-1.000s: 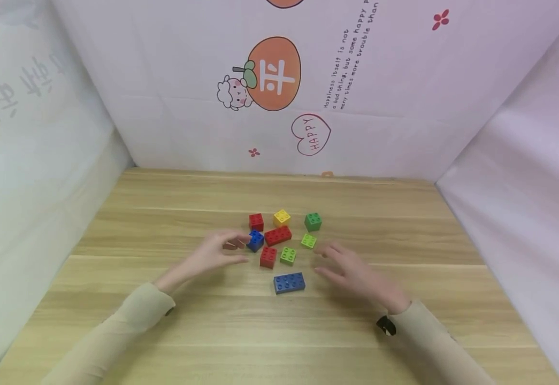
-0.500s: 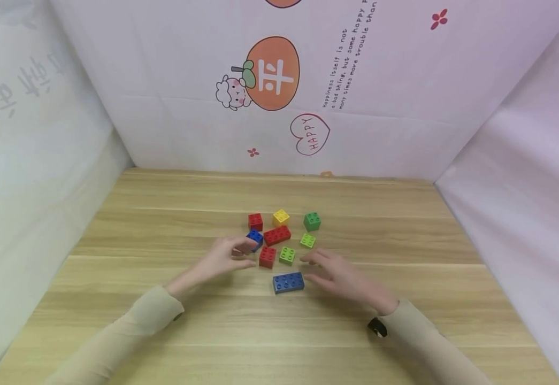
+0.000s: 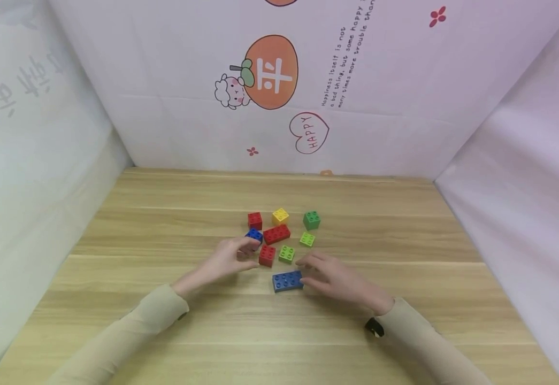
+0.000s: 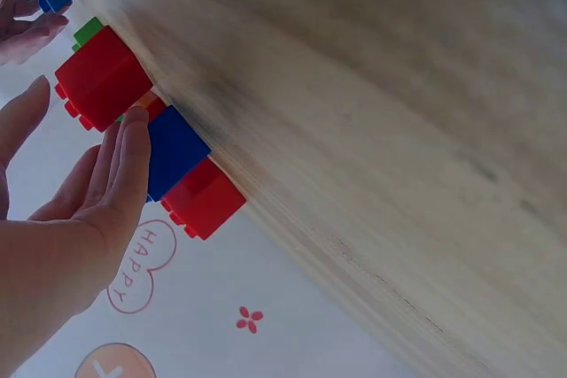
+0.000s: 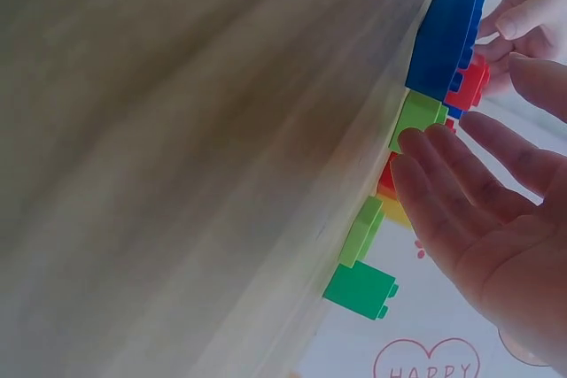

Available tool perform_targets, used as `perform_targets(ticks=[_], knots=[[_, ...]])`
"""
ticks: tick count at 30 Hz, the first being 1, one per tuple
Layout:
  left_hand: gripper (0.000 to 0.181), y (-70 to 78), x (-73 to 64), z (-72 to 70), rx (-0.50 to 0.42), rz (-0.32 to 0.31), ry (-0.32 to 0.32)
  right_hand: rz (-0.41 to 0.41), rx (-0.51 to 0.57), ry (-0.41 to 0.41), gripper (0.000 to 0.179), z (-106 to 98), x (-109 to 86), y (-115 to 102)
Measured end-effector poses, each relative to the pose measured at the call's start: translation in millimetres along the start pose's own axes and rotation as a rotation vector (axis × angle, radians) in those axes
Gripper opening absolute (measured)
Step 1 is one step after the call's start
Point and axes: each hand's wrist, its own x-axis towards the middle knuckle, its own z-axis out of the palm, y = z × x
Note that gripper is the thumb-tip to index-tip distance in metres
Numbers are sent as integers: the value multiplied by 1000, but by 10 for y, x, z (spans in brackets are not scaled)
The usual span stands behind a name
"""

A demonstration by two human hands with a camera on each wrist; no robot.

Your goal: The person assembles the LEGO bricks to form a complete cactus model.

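Observation:
My left hand hovers with parted thumb and fingers beside the near red square brick, its fingertips overlapping the small blue brick in the head view. Nothing shows between thumb and fingers. My right hand is at the right end of the long blue brick, thumb by that end and fingers near the front lime brick. In the right wrist view its fingers are loosely extended and hold nothing. The long blue brick lies beyond them.
Behind are a long red brick, a red square brick, a yellow brick, a green brick and another lime brick. All lie on a wooden table, with white printed cloth around it.
Both hands have moved inward: the left one rightward to the near red brick, the right one leftward to the long blue brick. The bricks stay in place.

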Motion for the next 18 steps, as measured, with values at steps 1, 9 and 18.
perform_targets(ticks=[1, 9, 18], knots=[[48, 2, 7, 5, -1, 0, -1, 2, 1, -4, 37, -2, 2, -5], [46, 29, 47, 38, -23, -19, -24, 15, 25, -50, 40, 8, 44, -31], [46, 47, 83, 49, 6, -11, -28, 2, 8, -72, 42, 18, 93, -69]])
